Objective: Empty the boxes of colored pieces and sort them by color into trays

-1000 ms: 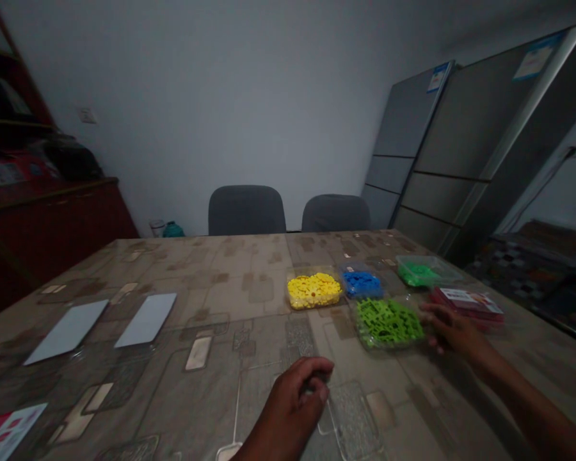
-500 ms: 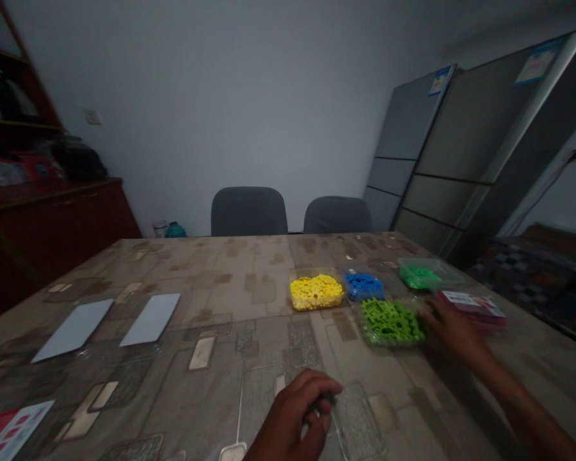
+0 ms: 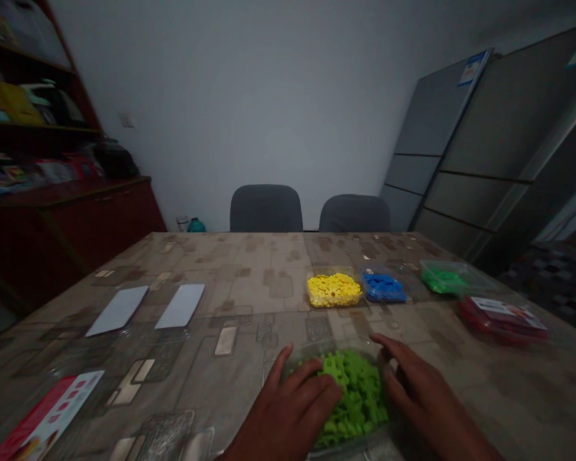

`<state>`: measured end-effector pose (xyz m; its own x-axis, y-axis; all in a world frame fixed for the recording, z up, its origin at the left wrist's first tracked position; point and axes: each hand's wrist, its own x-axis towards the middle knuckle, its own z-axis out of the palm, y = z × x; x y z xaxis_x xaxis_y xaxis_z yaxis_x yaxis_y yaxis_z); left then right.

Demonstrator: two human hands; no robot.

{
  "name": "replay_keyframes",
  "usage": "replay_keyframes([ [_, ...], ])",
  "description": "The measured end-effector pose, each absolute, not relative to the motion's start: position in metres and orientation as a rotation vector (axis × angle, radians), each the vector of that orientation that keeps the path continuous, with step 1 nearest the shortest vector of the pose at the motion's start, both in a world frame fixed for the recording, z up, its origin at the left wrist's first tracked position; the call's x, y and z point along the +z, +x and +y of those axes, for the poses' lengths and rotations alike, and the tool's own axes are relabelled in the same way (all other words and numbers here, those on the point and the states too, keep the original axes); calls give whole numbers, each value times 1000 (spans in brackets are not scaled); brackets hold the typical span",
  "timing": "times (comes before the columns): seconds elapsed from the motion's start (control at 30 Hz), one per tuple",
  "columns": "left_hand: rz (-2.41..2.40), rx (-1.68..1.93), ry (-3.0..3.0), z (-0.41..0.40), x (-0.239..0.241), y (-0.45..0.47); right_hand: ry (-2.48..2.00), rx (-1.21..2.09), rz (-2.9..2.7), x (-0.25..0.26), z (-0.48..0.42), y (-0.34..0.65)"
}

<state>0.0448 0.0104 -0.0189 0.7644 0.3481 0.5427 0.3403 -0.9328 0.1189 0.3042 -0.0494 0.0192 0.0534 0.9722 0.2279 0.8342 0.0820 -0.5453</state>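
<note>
Flanking a clear tub (image 3: 350, 447) of lime-green pieces (image 3: 358, 390), a person's left hand (image 3: 290, 410) and right hand (image 3: 420, 390) work at the near side of a patterned desk (image 3: 249, 282). The left hand's fingers spread over the tub's left side and across some of the pieces; the right hand curves along the opposite side. Fingers stand apart in each grip, but whether either is clamped on the tub's walls cannot be told from this angle.

The step in hand looks to be placing or steadying the tub, squarely between the two palms. The next move seems to call for a level, two-sided hold if the tub is to shift, or a light pinch if a single piece is to come out.

By count, four clear tubs share the desk: the lime-green one, one of yellow pieces (image 3: 333, 288), one of blue pieces (image 3: 384, 287) just beside it, and one of deeper-green pieces (image 3: 442, 280) farther right. One labelled red pack (image 3: 496, 323) sits near that last tub. Two white cards (image 3: 118, 312) and one red-and-white printed card (image 3: 52, 410) lie at left; two grey chairs (image 3: 266, 208) stand behind. Individual pieces are too many to count.
</note>
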Motion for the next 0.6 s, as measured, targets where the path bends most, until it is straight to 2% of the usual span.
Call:
replay_keyframes([
  [0.1,629,972,2997,10,-21,28,-1641,50,-1959,16,-49,294],
  [0.2,602,820,3158,9,-14,17,-1525,-94,-2104,23,-47,282],
  [0.27,619,805,3241,8,-6,16,-1503,-79,-2195,30,-46,273],
  [0.43,548,1047,3290,4,-7,13,-1473,155,-2293,41,-43,263],
  [0.6,588,838,3275,4,-25,-5,-1369,145,-2179,39,-38,269],
])
